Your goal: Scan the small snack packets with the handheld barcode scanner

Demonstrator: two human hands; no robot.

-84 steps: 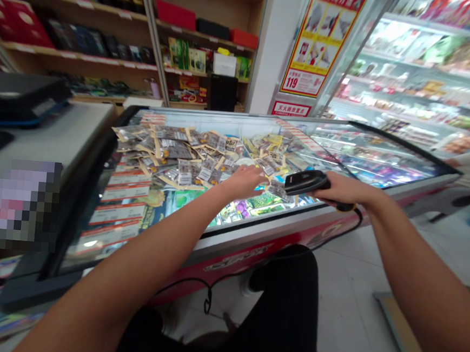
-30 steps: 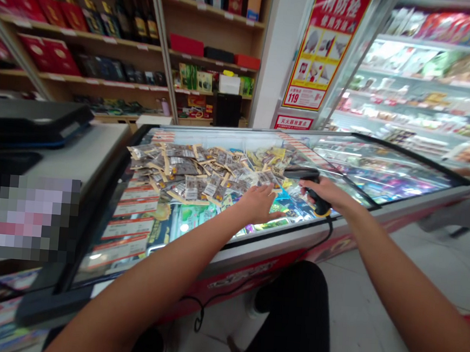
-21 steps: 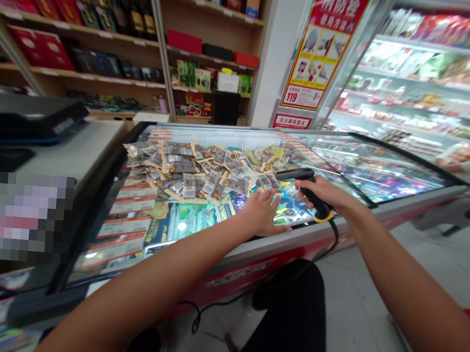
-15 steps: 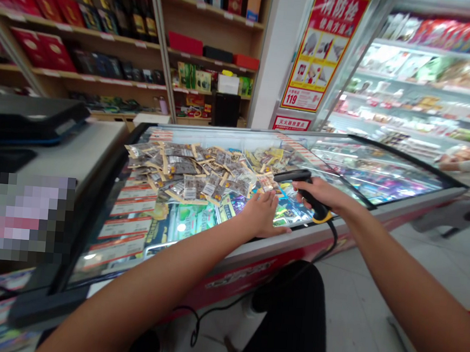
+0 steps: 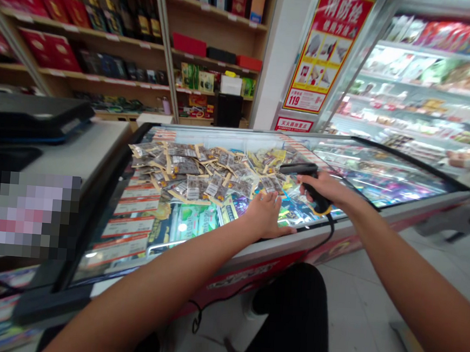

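My right hand [image 5: 326, 190] is wrapped round the handle of a black barcode scanner [image 5: 299, 168], whose head points left over small snack packets [image 5: 195, 188]. These clear, tan-edged packets lie in a loose heap on the glass top of a chest freezer [image 5: 134, 217]. With fingers spread, my left hand [image 5: 265, 213] rests at the glass's front edge. Its fingertips meet the lower edge of a packet [image 5: 272, 184] at the heap's right end; I cannot tell whether they press on it. From the scanner's grip a black cable [image 5: 330, 229] hangs down past the freezer's front.
A grey counter [image 5: 103, 144] with a dark device stands at the left. Behind are shelves [image 5: 119, 37] of bottles and boxes, and a red poster [image 5: 330, 48]. A lit display fridge [image 5: 429, 88] and another person's arm [image 5: 464, 160] are at the right.
The scanner has lifted slightly, and the bright reddish light on the packet before it is gone. My left hand keeps its place at the edge. The view has shifted a little.
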